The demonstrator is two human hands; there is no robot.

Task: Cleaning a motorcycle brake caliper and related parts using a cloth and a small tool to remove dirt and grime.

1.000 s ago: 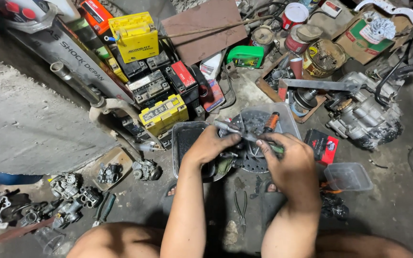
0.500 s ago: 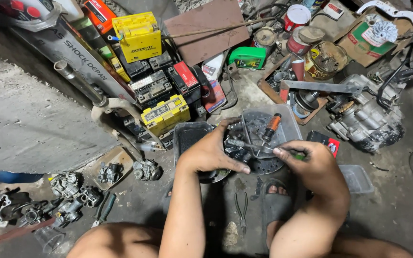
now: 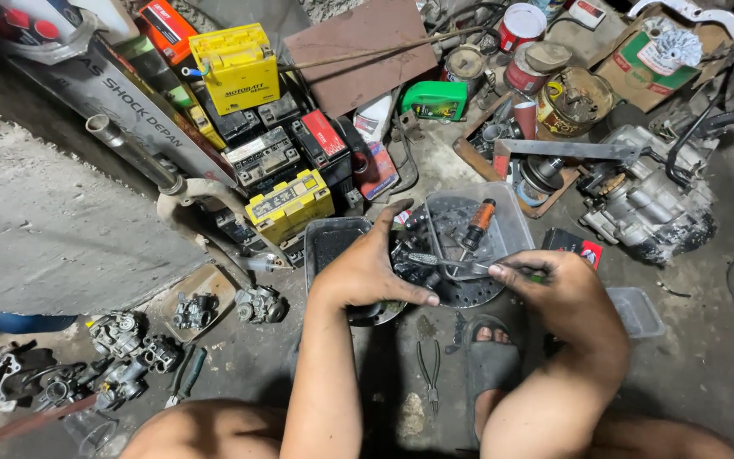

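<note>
Perforated round metal disc (image 3: 469, 285) lies on the concrete floor in the middle of the clutter, partly under a clear plastic tub (image 3: 516, 223) that holds an orange-handled screwdriver (image 3: 476, 225). Far left, grey carburettor bodies (image 3: 121, 365) sit in a loose cluster on the floor, with another pair in a shallow tan tray (image 3: 206, 285). Beyond them, yellow and black rectangular batteries (image 3: 286, 204) are stacked together. The left hand (image 3: 367, 272) rests flat with fingers spread, pressing on a dark part at the disc's left edge, just beside a black rectangular tray (image 3: 333, 242). The right hand (image 3: 554, 293) is closed in a pinch on a slim metal tool (image 3: 448, 263), whose tip points left across the disc. Black-handled pliers (image 3: 429, 370) lie on the floor below the disc. Further right sits a grimy grey engine casing (image 3: 647, 204).
</note>
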